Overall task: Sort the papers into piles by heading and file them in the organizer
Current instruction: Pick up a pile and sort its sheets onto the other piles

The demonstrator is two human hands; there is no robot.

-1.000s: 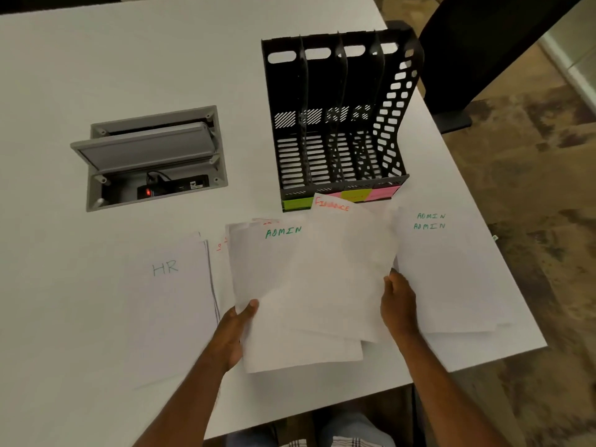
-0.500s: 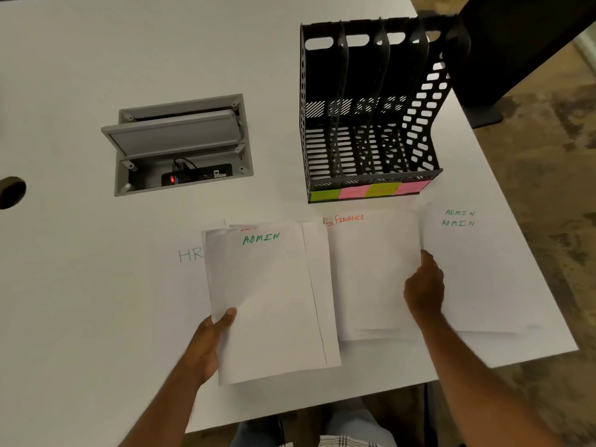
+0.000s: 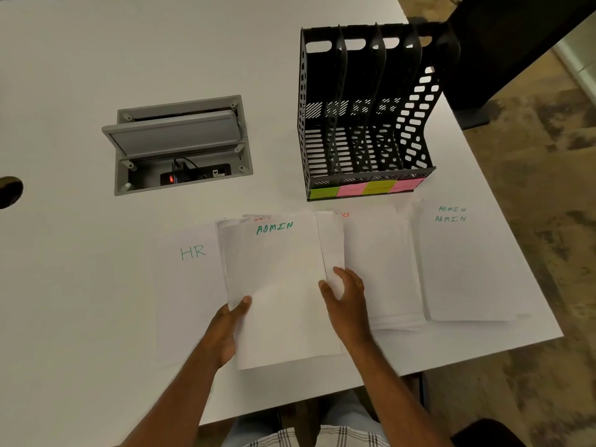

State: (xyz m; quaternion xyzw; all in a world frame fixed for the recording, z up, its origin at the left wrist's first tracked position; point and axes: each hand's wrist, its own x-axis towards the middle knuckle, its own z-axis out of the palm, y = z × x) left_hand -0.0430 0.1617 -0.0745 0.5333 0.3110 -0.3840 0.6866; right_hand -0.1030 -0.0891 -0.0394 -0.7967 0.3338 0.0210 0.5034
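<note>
Gripping the ADMIN-topped stack (image 3: 277,285) — left hand (image 3: 230,330), right hand (image 3: 346,295) fingers spread on it, organizer (image 3: 364,117) behind.

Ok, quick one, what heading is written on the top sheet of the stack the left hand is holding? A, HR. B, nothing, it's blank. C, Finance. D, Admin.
D: the top sheet of the stack that the left hand grips at its lower left edge reads ADMIN in green at its top; the HR sheet lies flat on the table to the left of it.
</note>
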